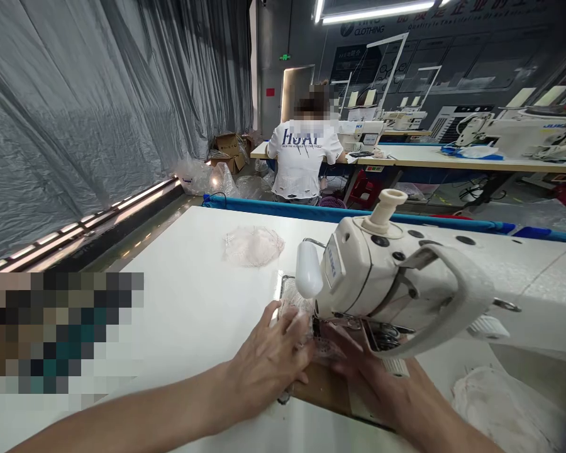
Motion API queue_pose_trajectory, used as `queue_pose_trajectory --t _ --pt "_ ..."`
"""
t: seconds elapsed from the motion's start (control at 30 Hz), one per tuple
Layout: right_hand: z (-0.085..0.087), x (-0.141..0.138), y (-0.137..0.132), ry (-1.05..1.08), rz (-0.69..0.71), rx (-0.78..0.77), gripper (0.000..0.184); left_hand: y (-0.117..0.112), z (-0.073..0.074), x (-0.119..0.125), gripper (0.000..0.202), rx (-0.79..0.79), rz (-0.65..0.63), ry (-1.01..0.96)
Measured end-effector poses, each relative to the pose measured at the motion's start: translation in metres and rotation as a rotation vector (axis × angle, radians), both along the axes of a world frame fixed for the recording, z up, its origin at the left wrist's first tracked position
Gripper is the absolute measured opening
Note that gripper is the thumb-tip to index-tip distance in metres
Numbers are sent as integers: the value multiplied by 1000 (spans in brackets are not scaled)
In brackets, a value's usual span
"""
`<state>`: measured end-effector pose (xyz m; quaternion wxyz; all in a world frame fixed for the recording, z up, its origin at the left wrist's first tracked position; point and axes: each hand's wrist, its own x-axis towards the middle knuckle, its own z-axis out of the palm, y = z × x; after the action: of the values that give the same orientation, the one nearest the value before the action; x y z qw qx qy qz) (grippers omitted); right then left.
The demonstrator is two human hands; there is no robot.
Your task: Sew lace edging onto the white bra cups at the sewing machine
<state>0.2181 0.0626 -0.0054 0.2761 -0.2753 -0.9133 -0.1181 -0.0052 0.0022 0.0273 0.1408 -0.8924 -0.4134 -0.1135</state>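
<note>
A white sewing machine point(353, 264) stands in front of me, its head over a piece of pale pink lace point(296, 297). My left hand point(276, 355) is at the left of the needle area, bent fingers closed on the lace and pressing it to the machine bed. Under the machine's arm, my right hand point(375, 371) reaches in from the right, near the lace's other side. Its fingers are blurred and partly hidden by the machine. The needle itself is hard to make out.
Another pale lace piece point(255, 245) lies flat on the white table point(193, 283). More pale fabric point(497, 402) is at the lower right. Blue cloth point(273, 211) runs along the far table edge. Beyond it, a person in a white shirt point(304, 157) sits facing away.
</note>
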Motion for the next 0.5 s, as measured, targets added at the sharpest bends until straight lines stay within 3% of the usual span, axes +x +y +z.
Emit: queue_pose_trajectory --t 0.13,0.33,0.5 --pt "0 2 -21 -110 160 50 43 -6 0 0 10 32 -64 -22" --pt "-2 5 -28 -110 154 64 32 -13 -4 3 18 217 -53 -45" --pt "-3 4 -27 -33 166 76 30 -16 -5 5 22 252 -45 -59"
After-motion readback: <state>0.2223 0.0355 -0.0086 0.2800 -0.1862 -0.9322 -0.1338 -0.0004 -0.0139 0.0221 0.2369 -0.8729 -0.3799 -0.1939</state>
